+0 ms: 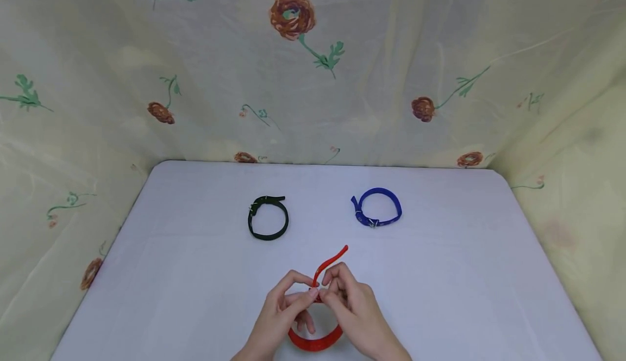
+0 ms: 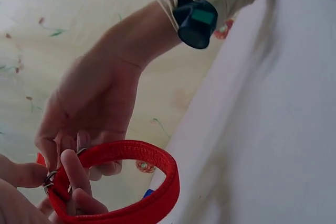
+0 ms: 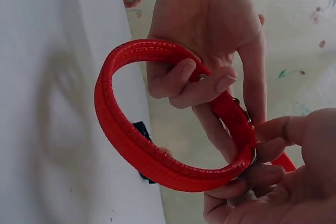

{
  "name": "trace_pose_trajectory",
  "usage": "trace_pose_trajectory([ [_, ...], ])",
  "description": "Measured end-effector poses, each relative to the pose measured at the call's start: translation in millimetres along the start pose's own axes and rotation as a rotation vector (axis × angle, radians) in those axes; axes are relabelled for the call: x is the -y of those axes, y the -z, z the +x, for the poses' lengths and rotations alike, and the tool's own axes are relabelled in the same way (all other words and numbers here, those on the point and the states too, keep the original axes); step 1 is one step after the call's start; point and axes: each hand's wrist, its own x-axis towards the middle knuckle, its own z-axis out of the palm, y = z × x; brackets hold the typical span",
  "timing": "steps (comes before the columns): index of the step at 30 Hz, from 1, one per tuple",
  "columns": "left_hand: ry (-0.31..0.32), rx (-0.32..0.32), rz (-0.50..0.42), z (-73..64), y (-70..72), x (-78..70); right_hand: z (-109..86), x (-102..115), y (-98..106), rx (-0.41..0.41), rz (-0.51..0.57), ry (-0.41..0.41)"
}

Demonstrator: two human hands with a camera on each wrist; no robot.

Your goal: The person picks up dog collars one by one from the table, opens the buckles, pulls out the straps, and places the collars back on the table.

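A red buckled collar (image 1: 315, 344) is held in both hands near the front of the table, its loop hanging toward the body. In the head view, my left hand (image 1: 286, 309) pinches it at the buckle end from the left. From the right, my right hand (image 1: 356, 307) pinches the same part. The loose strap end (image 1: 333, 260) sticks up between the fingers, bent to the right. In the right wrist view the metal buckle (image 3: 249, 118) lies between the two hands, partly covered by fingers. The left wrist view shows metal rings (image 2: 49, 178) there too.
A black buckled collar (image 1: 268, 237) lies farther back on the left of the white table (image 1: 146, 274). To the right is a blue buckled collar (image 1: 397, 209). Flower-patterned cloth (image 1: 367, 122) hangs behind the table and at both sides.
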Motion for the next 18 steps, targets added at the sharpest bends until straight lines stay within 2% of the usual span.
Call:
trace_pose_trajectory([
  [4, 0.041, 0.021, -0.039, 2.5, 1.6, 2.8, 0.1, -0.3, -0.4, -0.001, -0.028, -0.037],
  [8, 0.074, 0.015, -0.049, 4.3, 2.2, 3.7, 0.9, -0.6, -0.9, -0.004, -0.053, -0.055],
  [18, 0.088, -0.015, -0.038, 3.8, -0.2, 0.5, 4.4, -1.6, -2.5, -0.015, -0.043, -0.095],
])
